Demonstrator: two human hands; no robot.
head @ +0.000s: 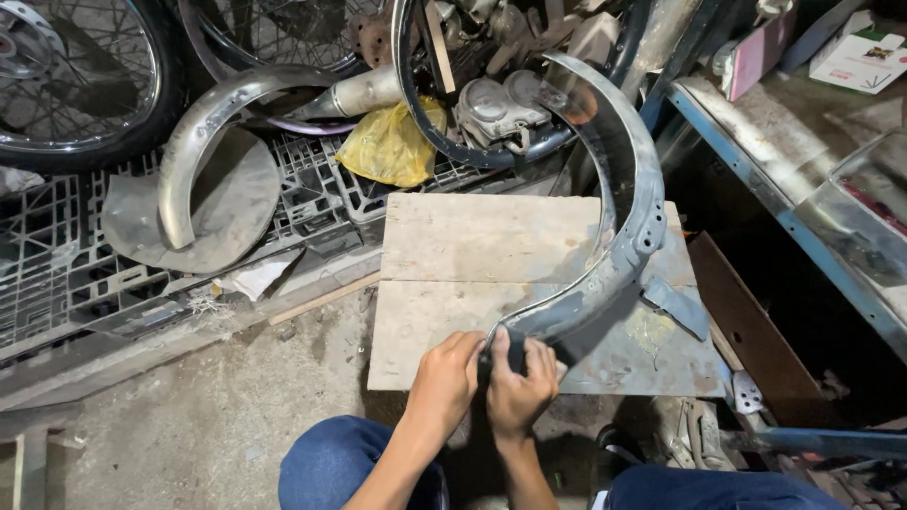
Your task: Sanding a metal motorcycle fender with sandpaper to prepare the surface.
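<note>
Resting on a wooden board (472, 246), the curved grey mudguard (631, 203) arches up from its near end, over the board's right side and away toward the pile of parts behind. That near end is pinned against the board, which seems to be why the guard stands steady on its edge, hollow side turned left.

Both hands meet at that end, at the board's near edge. The left hand (447, 376) is curled, fingers bent and pressed onto the guard's rim from the left. The right hand (521, 380) is closed around a small dark thing at the tip of the guard, fingers wrapped tight; what that thing is I cannot tell.

A grey metal tab (678, 307) sticks out from the guard, over the board's right part. Beyond the board's far edge lie a yellow plastic bag (389, 144), a dark wheel rim (425, 113) and round gauges (491, 106). Left of the board, a second mudguard (194, 142) of bare metal lies on a grey plastic crate (57, 255). Right of the board runs a blue metal frame (756, 179).
</note>
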